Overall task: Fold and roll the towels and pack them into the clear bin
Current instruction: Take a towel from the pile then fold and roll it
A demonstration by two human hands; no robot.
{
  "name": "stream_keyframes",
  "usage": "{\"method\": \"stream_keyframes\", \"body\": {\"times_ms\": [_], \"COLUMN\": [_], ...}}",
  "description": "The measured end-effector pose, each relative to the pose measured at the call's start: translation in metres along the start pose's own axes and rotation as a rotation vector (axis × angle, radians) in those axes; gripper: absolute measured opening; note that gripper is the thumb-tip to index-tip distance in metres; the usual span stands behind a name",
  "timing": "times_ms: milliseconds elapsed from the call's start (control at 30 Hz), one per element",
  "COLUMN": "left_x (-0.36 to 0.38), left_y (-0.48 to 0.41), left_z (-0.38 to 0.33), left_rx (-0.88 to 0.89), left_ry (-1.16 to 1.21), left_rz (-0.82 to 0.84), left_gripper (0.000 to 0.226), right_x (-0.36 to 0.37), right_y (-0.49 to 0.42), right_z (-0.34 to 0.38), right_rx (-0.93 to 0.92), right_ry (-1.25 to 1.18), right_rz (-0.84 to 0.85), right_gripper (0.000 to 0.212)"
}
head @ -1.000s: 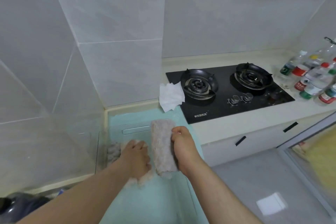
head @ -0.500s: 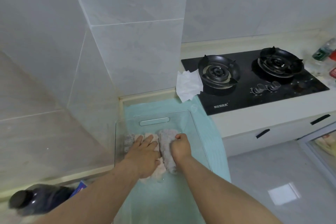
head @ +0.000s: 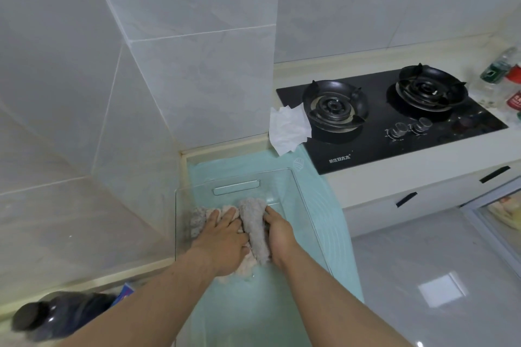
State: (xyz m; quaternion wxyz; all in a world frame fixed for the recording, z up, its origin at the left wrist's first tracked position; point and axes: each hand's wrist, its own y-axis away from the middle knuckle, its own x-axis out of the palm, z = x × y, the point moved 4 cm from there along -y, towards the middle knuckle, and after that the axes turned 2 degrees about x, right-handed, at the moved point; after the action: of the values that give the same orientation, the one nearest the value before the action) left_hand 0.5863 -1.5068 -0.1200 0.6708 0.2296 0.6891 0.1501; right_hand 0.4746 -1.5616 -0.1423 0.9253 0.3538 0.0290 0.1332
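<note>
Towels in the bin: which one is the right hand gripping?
The grey rolled towel, rightmost, lying lengthwise; the right hand grips its side. The left hand presses flat on the paler pinkish towels beside it.

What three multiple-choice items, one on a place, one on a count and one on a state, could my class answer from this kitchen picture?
1. Where does the rolled grey towel lie?
A on the stove
B inside the clear bin
C on the floor

2. How many burners has the black stove?
A one
B two
C four

3. What is the left hand doing?
A pressing flat on towels
B lifting a bottle
C turning a knob

Answers: 1 B, the bin's walls surround it, with the right hand beside it; 2 B, two rings show; 3 A, its palm lies spread on the pale towels.
</note>
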Motion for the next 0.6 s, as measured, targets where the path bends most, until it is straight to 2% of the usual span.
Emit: {"method": "stream_keyframes", "body": {"times_ms": [200,233,333,400,433,533,600], "left_x": [-0.003,-0.005,-0.011,-0.014,-0.016,-0.025,-0.028], "left_y": [0.003,0.004,0.008,0.014,0.018,0.035,0.048], "left_z": [-0.002,-0.002,0.000,0.000,0.000,-0.001,-0.001], "left_rx": [0.007,0.013,0.025,0.017,0.008,-0.018,-0.010], "left_ry": [-0.008,-0.002,0.033,0.061,0.077,0.092,0.114], "left_rz": [-0.002,-0.005,-0.025,-0.032,-0.038,-0.096,-0.138], "left_gripper": [0.047,0.046,0.046,0.051,0.054,0.057,0.052], "right_x": [0.010,0.008,0.002,-0.002,-0.005,-0.006,-0.002], "right_y": [0.003,0.007,0.010,0.015,0.016,0.021,0.027], "right_z": [0.003,0.009,0.018,0.022,0.022,0.023,0.023], "right_rx": [0.161,0.153,0.056,0.041,0.041,0.054,0.057], "right_ry": [-0.058,0.039,0.349,0.425,0.466,0.628,0.706], "right_rz": [0.153,0.124,0.045,0.009,-0.012,-0.098,-0.160], "right_gripper": [0.033,0.033,0.060,0.074,0.076,0.056,0.063]}}
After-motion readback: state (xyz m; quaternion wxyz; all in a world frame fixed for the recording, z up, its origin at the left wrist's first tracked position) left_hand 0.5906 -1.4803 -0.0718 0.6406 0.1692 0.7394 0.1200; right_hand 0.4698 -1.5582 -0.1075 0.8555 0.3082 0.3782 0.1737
